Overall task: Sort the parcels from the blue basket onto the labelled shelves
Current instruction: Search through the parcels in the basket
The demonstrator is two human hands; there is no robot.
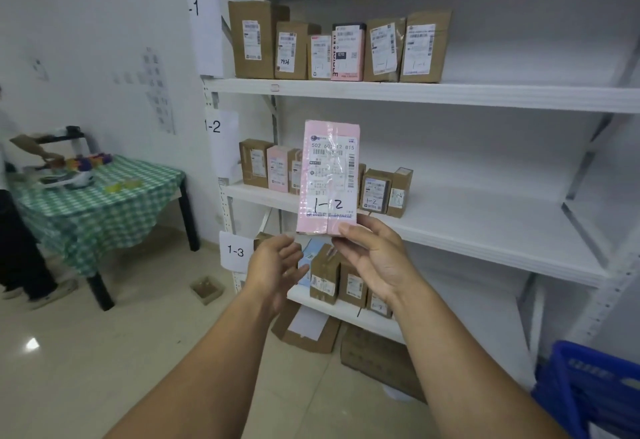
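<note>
My right hand [372, 258] pinches the bottom edge of a tall pink parcel [329, 175] and holds it upright in front of the middle shelf. Its white label carries a handwritten "1-2". My left hand [275, 267] hovers just left of and below the parcel, fingers relaxed, holding nothing. The white shelf marked 1-2 [467, 231] bears several small brown and pink parcels [379, 191] at its left end. Only a corner of the blue basket [595, 390] shows at the lower right.
The 1-1 shelf [450, 94] above holds a row of parcels; the 1-3 shelf [332, 309] below holds several more. Cardboard boxes [377, 357] lie on the floor under the rack. At the left a person stands at a table with a green checked cloth [97, 203].
</note>
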